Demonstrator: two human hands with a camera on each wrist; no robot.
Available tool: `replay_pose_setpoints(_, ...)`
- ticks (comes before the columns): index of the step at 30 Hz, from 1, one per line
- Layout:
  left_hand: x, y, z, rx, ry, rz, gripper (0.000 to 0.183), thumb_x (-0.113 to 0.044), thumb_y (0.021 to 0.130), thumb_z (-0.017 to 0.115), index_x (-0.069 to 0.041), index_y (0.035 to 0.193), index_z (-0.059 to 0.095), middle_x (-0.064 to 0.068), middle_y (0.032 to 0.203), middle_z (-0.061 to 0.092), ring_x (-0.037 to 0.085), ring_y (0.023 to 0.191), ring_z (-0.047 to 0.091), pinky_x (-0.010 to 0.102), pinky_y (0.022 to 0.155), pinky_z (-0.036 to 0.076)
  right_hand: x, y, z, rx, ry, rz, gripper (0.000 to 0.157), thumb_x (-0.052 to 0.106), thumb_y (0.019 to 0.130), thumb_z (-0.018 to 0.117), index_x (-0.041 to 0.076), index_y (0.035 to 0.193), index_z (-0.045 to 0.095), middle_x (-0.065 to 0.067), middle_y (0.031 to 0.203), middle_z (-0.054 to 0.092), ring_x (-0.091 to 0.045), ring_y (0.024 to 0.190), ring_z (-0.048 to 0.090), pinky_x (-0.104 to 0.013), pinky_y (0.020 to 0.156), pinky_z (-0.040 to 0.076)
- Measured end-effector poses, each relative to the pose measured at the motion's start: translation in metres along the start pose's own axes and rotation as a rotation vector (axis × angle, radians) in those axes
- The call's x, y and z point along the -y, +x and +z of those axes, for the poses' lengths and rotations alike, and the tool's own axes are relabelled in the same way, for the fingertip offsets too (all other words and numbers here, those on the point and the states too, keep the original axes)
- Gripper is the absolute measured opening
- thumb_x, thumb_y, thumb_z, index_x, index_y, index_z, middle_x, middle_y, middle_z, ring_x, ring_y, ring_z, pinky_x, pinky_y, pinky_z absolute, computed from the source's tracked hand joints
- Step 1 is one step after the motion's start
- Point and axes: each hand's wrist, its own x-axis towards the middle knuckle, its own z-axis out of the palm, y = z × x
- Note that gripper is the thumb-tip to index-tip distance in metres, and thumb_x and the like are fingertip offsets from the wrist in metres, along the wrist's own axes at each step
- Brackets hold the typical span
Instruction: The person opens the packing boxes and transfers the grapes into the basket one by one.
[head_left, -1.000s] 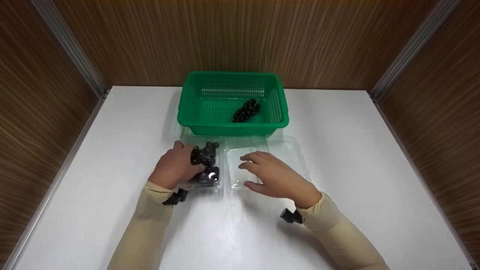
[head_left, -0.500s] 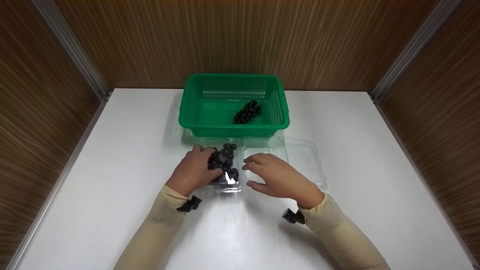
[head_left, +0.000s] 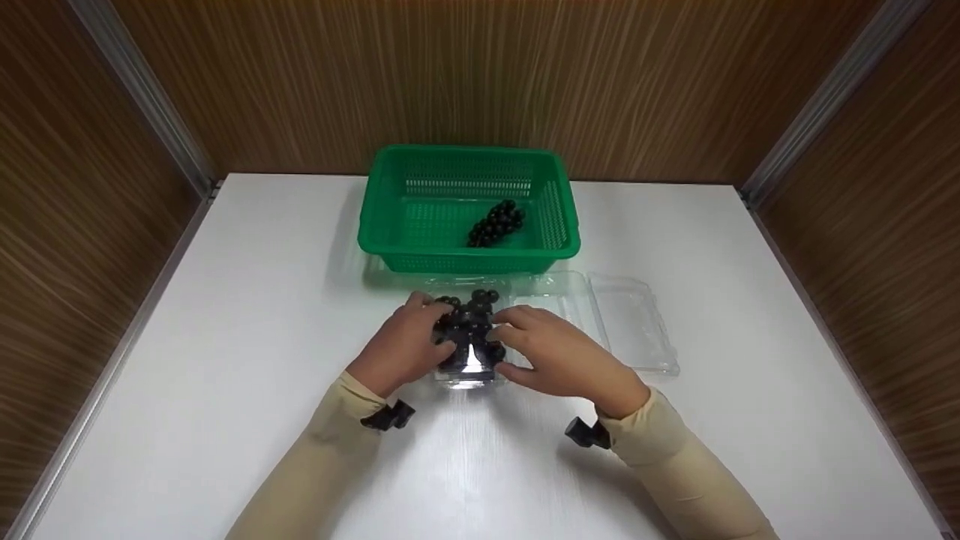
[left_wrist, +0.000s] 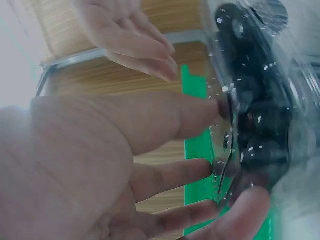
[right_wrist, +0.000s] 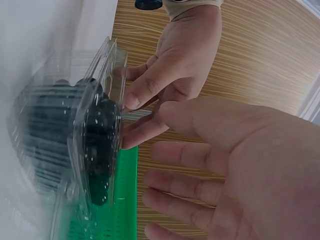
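Note:
A clear plastic clamshell box (head_left: 469, 379) of dark grapes (head_left: 472, 322) sits in front of the green basket. My left hand (head_left: 403, 345) is over its left part, fingers spread with the tips touching the plastic. In the left wrist view the fairly straight fingers (left_wrist: 172, 175) reach the box's rim. My right hand (head_left: 559, 349) hovers at the box's right side with relaxed, slightly bent fingers. Its fingertips overlap the grapes in the head view, while the right wrist view shows a gap between those fingers (right_wrist: 187, 187) and the box. It holds nothing.
Right of the filled box lies another clear container, opened flat, its base (head_left: 559, 283) beside its lid (head_left: 637, 322). The green basket (head_left: 469, 262) stands behind, holding one dark grape bunch (head_left: 496, 223). Wood-grain panels (head_left: 480, 75) enclose the white table (head_left: 262, 315) at back and sides.
The filled box has slid right together with my left hand, up to my right fingertips. The other clear container has shifted right too. My right hand has hardly moved.

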Motion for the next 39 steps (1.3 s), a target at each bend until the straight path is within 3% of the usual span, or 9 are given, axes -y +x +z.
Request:
replay_pose_setpoints(14,-0.004,0.001,0.019,-0.020,-0.114,0.006,0.057,-0.021,0.092,0.079,-0.009,0.144,0.059,0.011,0.143,0.050,0.026,0.128,0.057,0.042,0.106,0.049,0.000,-0.001,0.006,0.031,0.011,-0.007,0.031,0.029,0.096,0.074,0.010,0.119,0.071,-0.006,0.126,0.064,-0.025,0.116,0.063,-0.043,0.102,0.050)
replay_pose_setpoints(20,0.003,-0.002,0.004,0.028,-0.142,-0.005,0.063,-0.029,0.097,0.073,-0.012,0.152,0.049,0.013,0.149,0.047,0.031,0.134,0.053,0.049,0.109,0.045,0.003,-0.001,0.005,0.038,0.000,-0.027,0.031,0.030,0.096,0.074,0.009,0.119,0.070,-0.007,0.126,0.065,-0.026,0.115,0.063,-0.043,0.101,0.051)
replay_pose_setpoints(26,0.020,-0.002,-0.018,0.001,-0.105,-0.042,0.064,-0.031,0.099,0.066,-0.009,0.155,0.044,0.017,0.153,0.046,0.035,0.140,0.047,0.053,0.111,0.043,0.006,0.001,0.003,0.040,0.006,-0.033,0.031,0.028,0.096,0.074,0.009,0.119,0.071,-0.008,0.127,0.065,-0.027,0.118,0.062,-0.043,0.105,0.049)
replay_pose_setpoints(29,0.028,-0.003,-0.025,0.068,-0.059,-0.084,0.055,-0.032,0.099,0.064,-0.006,0.147,0.053,0.017,0.138,0.060,0.033,0.125,0.060,0.051,0.102,0.049,0.008,0.002,0.005,0.045,0.001,-0.038,0.030,0.027,0.096,0.074,0.009,0.119,0.071,-0.007,0.127,0.065,-0.026,0.118,0.062,-0.043,0.107,0.048)
replay_pose_setpoints(32,0.034,-0.002,-0.028,0.206,0.001,-0.124,0.042,-0.033,0.096,0.064,-0.007,0.129,0.065,0.011,0.120,0.070,0.028,0.106,0.066,0.048,0.092,0.052,0.009,0.002,0.008,0.057,-0.002,-0.040,0.031,0.027,0.096,0.073,0.009,0.120,0.070,-0.007,0.128,0.064,-0.026,0.118,0.062,-0.043,0.107,0.048)
replay_pose_setpoints(36,0.039,0.003,-0.025,0.378,-0.006,-0.118,0.030,-0.033,0.092,0.068,-0.011,0.113,0.073,0.003,0.109,0.070,0.021,0.092,0.063,0.043,0.084,0.052,0.009,0.004,0.014,0.063,-0.013,-0.052,0.032,0.027,0.095,0.074,0.009,0.122,0.069,-0.007,0.130,0.063,-0.025,0.118,0.062,-0.042,0.105,0.050)
replay_pose_setpoints(39,0.042,0.007,-0.018,0.436,-0.054,-0.093,0.027,-0.032,0.092,0.070,-0.014,0.111,0.074,0.001,0.103,0.068,0.018,0.086,0.062,0.040,0.082,0.051,0.009,0.004,0.017,0.065,-0.018,-0.059,0.032,0.027,0.095,0.075,0.010,0.121,0.069,-0.007,0.130,0.063,-0.025,0.119,0.061,-0.041,0.104,0.050)
